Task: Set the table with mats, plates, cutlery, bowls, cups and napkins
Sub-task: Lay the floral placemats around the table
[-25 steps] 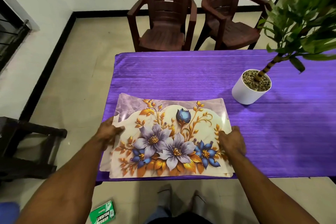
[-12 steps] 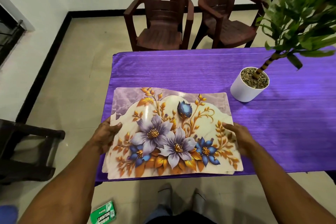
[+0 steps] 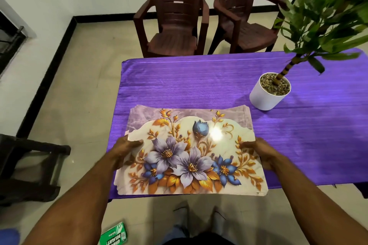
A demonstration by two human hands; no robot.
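Here, mats: a stack of floral mats [image 3: 191, 151] lies at the near left end of my desk [image 3: 209, 83], its near edge right at the desk's edge just in front of me.
Long axis: it runs left to right across my view, along the near edge of the desk; the short sides face my two hands.
Facing: printed side up, the flowers upright to me, the lilac band along the far edge.
Stack edges: lower mats peek out at the far left corner and along the near edge, so the sheets are not quite flush.
Left hand [image 3: 124, 148]: I hold the left short side, thumb on top of the print, my other fingers hidden under the edge.
Right hand [image 3: 258, 150]: I hold the right short side, thumb on top, fingers curled beneath.
Potted plant [image 3: 268, 93]: stands in a white pot, upright on the purple cloth, beyond the mats' far right corner and apart from them.
Chairs [image 3: 175, 26]: two brown ones beyond the far edge.
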